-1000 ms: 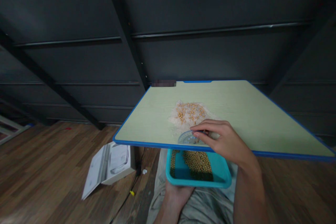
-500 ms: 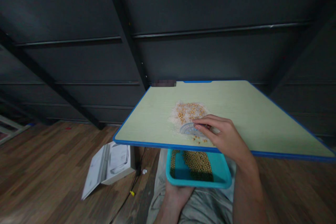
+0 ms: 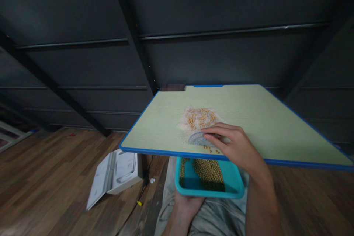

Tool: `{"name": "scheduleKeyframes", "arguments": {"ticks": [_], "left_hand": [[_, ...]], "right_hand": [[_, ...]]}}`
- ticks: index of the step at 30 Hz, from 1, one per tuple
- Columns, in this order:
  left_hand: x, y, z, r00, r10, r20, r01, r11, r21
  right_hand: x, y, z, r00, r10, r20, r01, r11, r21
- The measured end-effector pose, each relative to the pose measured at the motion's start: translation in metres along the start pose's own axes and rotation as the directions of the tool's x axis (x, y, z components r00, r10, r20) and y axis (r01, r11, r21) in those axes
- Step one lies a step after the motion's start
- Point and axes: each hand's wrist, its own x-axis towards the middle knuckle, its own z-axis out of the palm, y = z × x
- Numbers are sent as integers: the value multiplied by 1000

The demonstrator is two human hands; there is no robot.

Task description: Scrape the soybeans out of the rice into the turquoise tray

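Note:
My right hand (image 3: 234, 142) pinches a clear, half-round plastic protractor (image 3: 197, 139), held tilted with its curved edge up, low over the board near its front edge. Several loose soybeans (image 3: 209, 149) lie just in front of the protractor. Behind it spreads a pile of white rice grains mixed with soybeans (image 3: 200, 117). Below the board's front edge, my left hand (image 3: 188, 203) supports a turquoise tray (image 3: 210, 194) from underneath; its fingers are mostly hidden by the tray. Many soybeans (image 3: 208, 173) lie inside the tray, with a bare patch at its left part.
The pale green board (image 3: 276, 129) has a blue rim and forms the tabletop. An open white box (image 3: 124, 171) with papers lies on the wooden floor at left, beside a black cable (image 3: 135, 204). A dark panelled wall (image 3: 221, 59) stands behind.
My right hand and the protractor have shifted slightly toward me and to the left. The loose soybeans lie closer to the board's front edge. The tray and left hand stay in place.

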Motion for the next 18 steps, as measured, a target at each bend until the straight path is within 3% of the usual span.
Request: {"name": "scheduleKeyframes", "arguments": {"ticks": [11, 18], "left_hand": [[-2, 1, 4, 1000, 9, 4, -10, 997, 77], [0, 0, -4, 1000, 17, -2, -17, 1000, 11]], "right_hand": [[-1, -1, 0, 1000, 3, 23, -4, 999, 40], [-1, -1, 1, 999, -2, 32, 0, 999, 54]]}}
